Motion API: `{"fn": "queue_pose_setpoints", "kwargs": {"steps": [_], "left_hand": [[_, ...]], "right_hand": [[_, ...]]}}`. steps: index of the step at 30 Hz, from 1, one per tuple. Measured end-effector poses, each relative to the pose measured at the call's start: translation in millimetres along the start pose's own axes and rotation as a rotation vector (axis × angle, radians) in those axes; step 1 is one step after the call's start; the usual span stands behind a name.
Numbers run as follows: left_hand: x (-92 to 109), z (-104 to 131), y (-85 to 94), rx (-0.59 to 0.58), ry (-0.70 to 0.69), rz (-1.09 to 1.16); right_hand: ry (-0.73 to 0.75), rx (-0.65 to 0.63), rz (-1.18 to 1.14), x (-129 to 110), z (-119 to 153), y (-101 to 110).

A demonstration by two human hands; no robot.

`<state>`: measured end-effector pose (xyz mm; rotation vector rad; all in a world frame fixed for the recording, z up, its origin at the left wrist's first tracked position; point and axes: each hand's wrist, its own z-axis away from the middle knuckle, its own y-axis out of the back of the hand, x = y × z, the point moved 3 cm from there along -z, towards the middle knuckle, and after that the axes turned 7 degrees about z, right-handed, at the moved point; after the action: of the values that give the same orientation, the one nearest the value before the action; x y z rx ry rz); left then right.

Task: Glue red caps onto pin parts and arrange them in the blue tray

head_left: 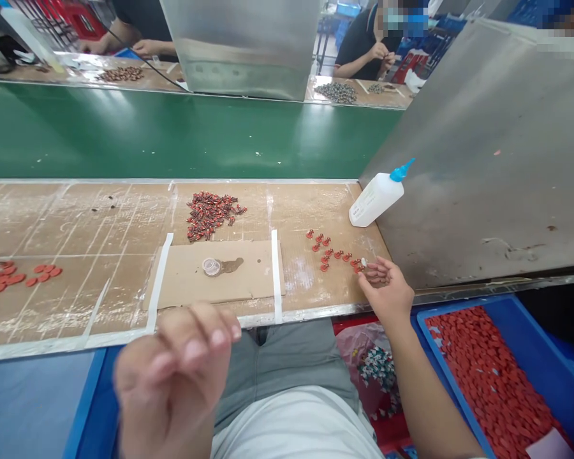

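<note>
My left hand (179,370) is raised close to the camera, its fingers curled in and slightly blurred. Whatever they may hold is hidden. Low over the right end of the bench, my right hand (387,287) has its thumb and fingers apart beside a loose group of small red discs with dark stems (338,254). Its fingertips are nearest the last of these, by a small whitish spot. A small clear cup (212,266) stands on a taped cardboard piece (229,290) between the hands. Behind it lies a pile of small red-and-dark pieces (210,213).
A white bottle with a blue nozzle (377,199) leans near the metal panel (488,159). Flat red discs (43,274) lie far left. A blue bin (550,357) of red pieces is low right. Beyond the green strip (182,134), two people work at another bench.
</note>
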<state>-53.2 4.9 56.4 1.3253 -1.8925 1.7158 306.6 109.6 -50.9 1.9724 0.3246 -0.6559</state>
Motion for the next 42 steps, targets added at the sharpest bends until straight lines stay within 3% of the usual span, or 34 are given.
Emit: {"fn": "queue_pose_setpoints", "kwargs": {"steps": [1, 2, 6, 9, 10, 12, 17, 21, 25, 30, 35, 42], "left_hand": [[-12.5, 0.2, 9.2, -0.050, -0.003, 0.025], [-27.3, 5.1, 23.8, -0.016, 0.063, 0.017], [-76.5, 66.0, 101.7, 0.345, 0.413, -0.070], [-90.9, 116.0, 153.6, 0.642, 0.560, -0.170], [-93.6, 127.0, 167.1, 0.705, 0.618, -0.208], [-95.3, 137.8, 191.1, 0.805, 0.606, -0.267], [-103.7, 132.0, 247.3, 0.788, 0.546, -0.538], [-118.2, 113.7, 283.7, 0.521, 0.523, -0.970], [-142.3, 98.2, 301.5, 0.387, 0.591, -1.145], [-167.6, 90.1, 302.9, 0.232, 0.716, -1.278], [-167.7, 90.9, 306.8, 0.195, 0.754, -1.351], [-167.6, 91.9, 310.8, 0.187, 0.758, -1.370]], "right_hand": [[-0.019, -0.049, -0.026, 4.7, -2.3, -4.1], [-0.033, -0.088, -0.045, 7.4, -4.3, -8.3], [-0.039, -0.155, -0.091, -2.0, -13.2, -22.6], [-0.024, -0.178, -0.097, -17.7, -20.7, -30.9], [-0.021, -0.185, -0.093, -21.5, -22.7, -32.7], [-0.013, -0.195, -0.076, -25.4, -25.0, -33.7], [0.066, -0.289, -0.002, -22.5, -17.9, -26.6], [0.143, -0.295, 0.105, -30.5, -14.1, -31.1], [0.198, -0.247, 0.136, -48.6, -24.8, -52.9], [0.270, -0.226, 0.108, -66.4, -41.7, -78.5], [0.363, -0.209, 0.107, -70.7, -48.6, -85.6], [0.469, -0.248, 0.288, -79.9, -55.8, -79.8]]}}
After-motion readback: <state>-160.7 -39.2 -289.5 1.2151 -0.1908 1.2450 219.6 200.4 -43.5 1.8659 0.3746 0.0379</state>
